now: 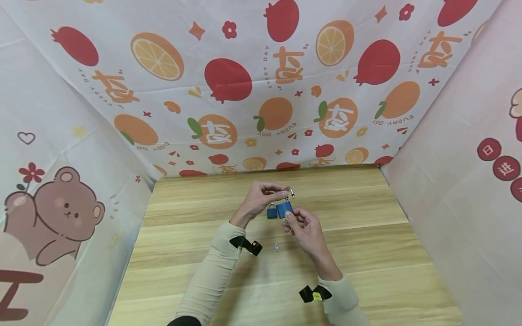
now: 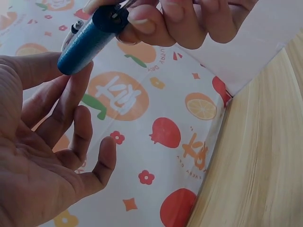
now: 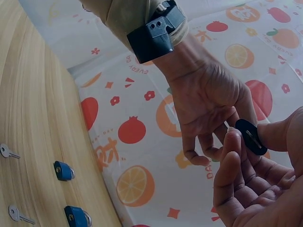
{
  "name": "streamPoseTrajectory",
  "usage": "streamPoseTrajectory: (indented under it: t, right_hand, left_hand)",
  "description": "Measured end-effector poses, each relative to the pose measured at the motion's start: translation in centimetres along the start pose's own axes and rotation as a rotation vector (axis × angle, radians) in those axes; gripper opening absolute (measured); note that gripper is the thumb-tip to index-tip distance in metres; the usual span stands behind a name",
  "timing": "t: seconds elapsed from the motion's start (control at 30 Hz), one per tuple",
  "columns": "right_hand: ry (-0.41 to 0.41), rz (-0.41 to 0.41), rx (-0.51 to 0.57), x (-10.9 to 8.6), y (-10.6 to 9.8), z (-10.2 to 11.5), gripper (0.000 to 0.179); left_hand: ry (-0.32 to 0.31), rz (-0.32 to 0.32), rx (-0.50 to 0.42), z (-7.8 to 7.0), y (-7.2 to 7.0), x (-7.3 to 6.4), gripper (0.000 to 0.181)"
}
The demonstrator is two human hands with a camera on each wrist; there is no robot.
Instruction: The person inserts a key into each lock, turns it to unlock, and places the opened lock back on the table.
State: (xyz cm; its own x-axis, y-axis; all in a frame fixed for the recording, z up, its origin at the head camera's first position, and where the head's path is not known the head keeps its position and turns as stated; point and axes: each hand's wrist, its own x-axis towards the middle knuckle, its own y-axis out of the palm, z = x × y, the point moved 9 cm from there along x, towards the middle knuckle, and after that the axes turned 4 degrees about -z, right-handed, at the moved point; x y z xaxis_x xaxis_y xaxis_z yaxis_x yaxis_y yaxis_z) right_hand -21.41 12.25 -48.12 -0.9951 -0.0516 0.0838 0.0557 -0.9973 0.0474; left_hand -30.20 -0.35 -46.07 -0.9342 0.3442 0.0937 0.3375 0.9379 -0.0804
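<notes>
A blue padlock [image 1: 284,209] is held up above the table, its silver shackle [image 1: 290,192] raised out of the body on one side. My left hand [image 1: 261,198] pinches the padlock's shackle end between thumb and fingers; the other fingers are loosely bent in the left wrist view. My right hand [image 1: 306,230] grips the lower body, with the thumb on its face. In the left wrist view, the keyhole end of the padlock [image 2: 87,42] faces my right fingers [image 2: 177,21]. A thin metal piece shows there, partly hidden by the fingers.
Two more blue padlocks [image 3: 64,171], shackles closed, rest on the wooden table [image 3: 42,104]. Two silver keys [image 3: 19,215] lie near them. One key [image 1: 276,247] shows between my forearms in the head view. Printed fabric walls [image 1: 261,113] stand behind and on both sides.
</notes>
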Motion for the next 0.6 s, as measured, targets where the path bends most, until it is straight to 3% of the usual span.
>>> streamPoseTrajectory:
  t: [0.37,0.6]
  right_hand:
    - [-0.003,-0.025,-0.022,0.06,-0.05,-0.06,0.027]
    - [0.011,-0.040,-0.042,0.15,-0.16,-0.58,0.027]
  left_hand:
    - [0.002,-0.012,0.022,-0.36,0.16,-0.11,0.023]
    - [-0.031,-0.041,0.059,-0.29,0.18,-0.15,0.021]
